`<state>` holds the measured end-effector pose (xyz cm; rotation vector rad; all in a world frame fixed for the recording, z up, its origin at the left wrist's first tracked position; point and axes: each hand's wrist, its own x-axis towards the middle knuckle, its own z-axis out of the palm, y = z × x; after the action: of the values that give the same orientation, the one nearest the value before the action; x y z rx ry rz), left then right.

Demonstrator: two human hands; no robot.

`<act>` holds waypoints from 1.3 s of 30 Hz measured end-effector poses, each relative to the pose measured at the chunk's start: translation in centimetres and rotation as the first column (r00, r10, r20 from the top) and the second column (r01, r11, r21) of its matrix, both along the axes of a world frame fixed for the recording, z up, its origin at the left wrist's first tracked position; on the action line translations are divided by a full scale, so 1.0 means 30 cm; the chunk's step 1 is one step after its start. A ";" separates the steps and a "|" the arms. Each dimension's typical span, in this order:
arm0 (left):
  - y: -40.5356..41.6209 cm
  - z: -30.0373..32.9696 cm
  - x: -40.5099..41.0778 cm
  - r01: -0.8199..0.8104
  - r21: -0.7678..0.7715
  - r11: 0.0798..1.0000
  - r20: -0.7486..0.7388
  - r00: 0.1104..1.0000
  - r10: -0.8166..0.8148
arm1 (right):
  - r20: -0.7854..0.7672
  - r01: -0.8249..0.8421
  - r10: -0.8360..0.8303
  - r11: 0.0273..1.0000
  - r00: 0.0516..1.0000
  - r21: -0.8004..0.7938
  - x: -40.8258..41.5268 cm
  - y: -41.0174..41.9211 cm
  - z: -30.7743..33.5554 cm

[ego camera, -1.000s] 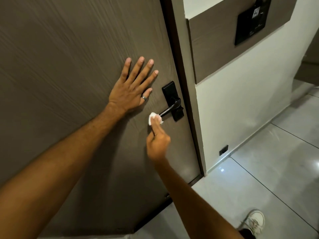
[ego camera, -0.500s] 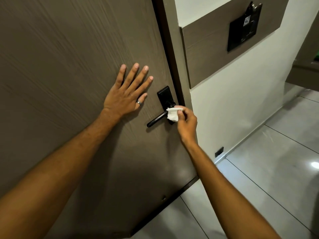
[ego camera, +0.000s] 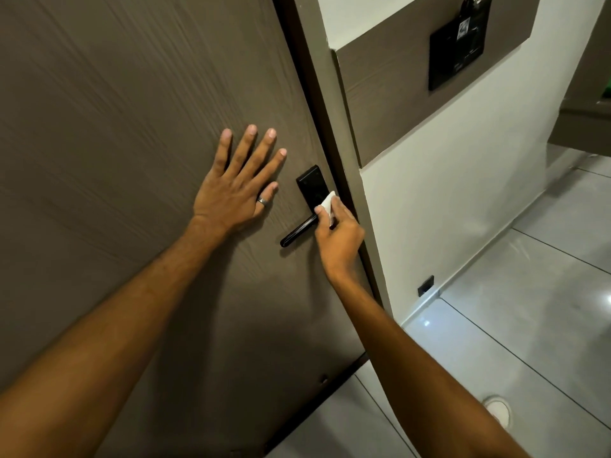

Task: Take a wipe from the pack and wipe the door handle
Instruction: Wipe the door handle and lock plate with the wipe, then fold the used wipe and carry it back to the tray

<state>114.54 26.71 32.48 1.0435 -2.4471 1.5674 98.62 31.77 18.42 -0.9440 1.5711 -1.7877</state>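
Note:
A black lever door handle (ego camera: 297,233) sits on a black backplate (ego camera: 310,186) near the right edge of a brown wood-grain door (ego camera: 132,127). My right hand (ego camera: 340,239) pinches a small folded white wipe (ego camera: 327,204) and presses it against the lower part of the backplate, where the lever joins it. My left hand (ego camera: 236,190) lies flat on the door just left of the handle, fingers spread, a ring on the thumb. The wipe pack is not in view.
The dark door frame (ego camera: 317,127) runs down right of the handle. Beyond it is a white wall with a brown panel (ego camera: 396,81) carrying a black card holder (ego camera: 458,51). Glossy grey floor tiles (ego camera: 512,325) lie at the right, with a small black socket (ego camera: 426,285) low on the wall.
My right hand carried the wipe from the lever's free left end to its pivot end and now up onto the backplate. My left hand stayed flat on the door.

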 end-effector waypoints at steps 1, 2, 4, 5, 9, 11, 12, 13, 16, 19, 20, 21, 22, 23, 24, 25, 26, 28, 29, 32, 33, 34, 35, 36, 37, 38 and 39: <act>0.002 0.002 -0.003 -0.002 -0.007 1.000 0.001 1.000 0.002 | -0.005 0.018 -0.018 0.999 1.000 0.028 0.011 0.002 0.002; 0.005 0.003 -0.004 -0.004 -0.010 1.000 0.001 1.000 0.004 | -0.010 0.047 -0.047 0.997 0.999 0.062 0.022 0.009 0.000; 0.010 0.007 -0.005 -0.005 0.007 1.000 0.005 1.000 0.005 | 0.015 0.035 -0.037 0.994 0.999 0.106 0.054 0.038 -0.002; 0.007 0.008 -0.007 -0.004 0.017 1.000 0.009 1.000 0.004 | -0.039 -0.008 0.012 0.995 0.999 0.101 0.072 0.062 -0.007; 0.005 0.004 0.003 -0.009 -0.001 1.000 0.011 1.000 0.009 | -0.191 -0.180 0.188 0.982 0.963 0.060 0.207 0.162 -0.027; 0.005 0.005 -0.004 -0.015 -0.005 1.000 0.008 1.000 0.015 | -0.123 -0.175 0.189 0.978 0.974 0.113 0.256 0.188 -0.027; 0.008 0.008 -0.009 -0.019 0.017 1.000 0.002 1.000 0.019 | -0.148 -0.190 0.201 0.978 0.968 0.087 0.267 0.202 -0.022; 0.014 0.010 -0.011 -0.022 0.040 0.999 -0.001 1.000 0.022 | -0.196 -0.213 0.214 0.977 0.957 0.026 0.271 0.221 -0.016; 0.026 0.018 -0.023 -0.039 0.103 0.994 -0.050 0.998 0.044 | -0.124 -0.250 0.235 0.960 0.964 -0.129 0.199 0.248 -0.014; 0.042 0.007 -0.109 0.058 0.261 0.963 -0.214 0.977 -0.001 | 0.316 -0.379 0.367 0.925 0.875 -0.025 -0.017 0.230 -0.004; 0.054 -0.015 -0.162 0.139 0.329 0.934 -0.320 0.947 -0.028 | 0.453 -0.436 0.401 0.900 0.796 -0.030 -0.110 0.211 -0.007; 0.070 -0.050 -0.234 0.235 0.397 0.887 -0.472 0.882 -0.023 | 0.533 -0.457 0.402 0.889 0.745 -0.032 -0.217 0.189 -0.016; 0.090 -0.099 -0.339 0.326 0.449 0.832 -0.636 0.771 0.040 | 0.575 -0.465 0.388 0.885 0.720 -0.015 -0.342 0.167 -0.029; 0.124 -0.147 -0.426 0.388 0.492 0.780 -0.763 0.623 0.171 | 0.614 -0.481 0.375 0.877 0.694 0.008 -0.435 0.156 -0.030; 0.143 -0.198 -0.556 0.434 0.554 0.711 -0.813 0.465 0.350 | 0.645 -0.496 0.352 0.867 0.679 0.049 -0.558 0.139 -0.034; 0.150 -0.252 -0.691 0.490 0.636 0.596 -0.768 0.320 0.556 | 0.669 -0.514 0.336 0.854 0.663 0.081 -0.677 0.122 -0.043; 0.154 -0.300 -0.809 0.565 0.699 0.437 -0.636 0.212 0.742 | 0.684 -0.520 0.319 0.848 0.656 0.103 -0.775 0.106 -0.054; 0.123 -0.386 -1.063 0.736 0.648 0.196 -0.368 0.078 0.926 | 0.680 -0.484 0.285 0.867 0.676 0.119 -1.005 0.070 -0.075; 0.097 -0.415 -1.169 0.787 0.597 0.153 -0.300 0.042 0.953 | 0.675 -0.455 0.267 0.883 0.688 0.114 -1.102 0.053 -0.084; 0.007 -0.473 -1.464 0.845 0.519 0.129 -0.260 0.012 0.966 | 0.559 -0.387 0.250 0.911 0.791 0.140 -1.384 0.012 -0.087; -0.018 -0.482 -1.534 0.852 0.509 0.122 -0.260 0.017 0.965 | 0.500 -0.369 0.242 0.913 0.832 0.172 -1.449 0.001 -0.083; -0.050 -0.493 -1.637 0.857 0.507 0.091 -0.256 0.049 0.965 | 0.427 -0.331 0.213 0.917 0.879 0.223 -1.549 -0.015 -0.086; -0.080 -0.501 -1.727 0.860 0.507 0.059 -0.251 0.082 0.964 | 0.363 -0.290 0.182 0.918 0.914 0.270 -1.637 -0.035 -0.096; -0.112 -0.511 -1.815 0.860 0.510 0.028 -0.248 0.116 0.962 | 0.322 -0.241 0.136 0.918 0.937 0.314 -1.722 -0.056 -0.103; -0.158 -0.528 -1.929 0.863 0.504 -0.011 -0.240 0.152 0.959 | 0.308 -0.197 0.091 0.923 0.947 0.331 -1.834 -0.089 -0.114; -0.198 -0.545 -2.022 0.867 0.498 -0.035 -0.236 0.174 0.956 | 0.301 -0.175 0.067 0.920 0.951 0.350 -1.923 -0.118 -0.117; -0.235 -0.562 -2.101 0.871 0.490 -0.049 -0.237 0.186 0.954 | 0.299 -0.165 0.052 0.916 0.953 0.365 -2.001 -0.148 -0.124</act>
<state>51.49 19.66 15.62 1.3591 -1.4853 -1.7737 38.58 27.34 14.70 -0.5469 1.5698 -1.3892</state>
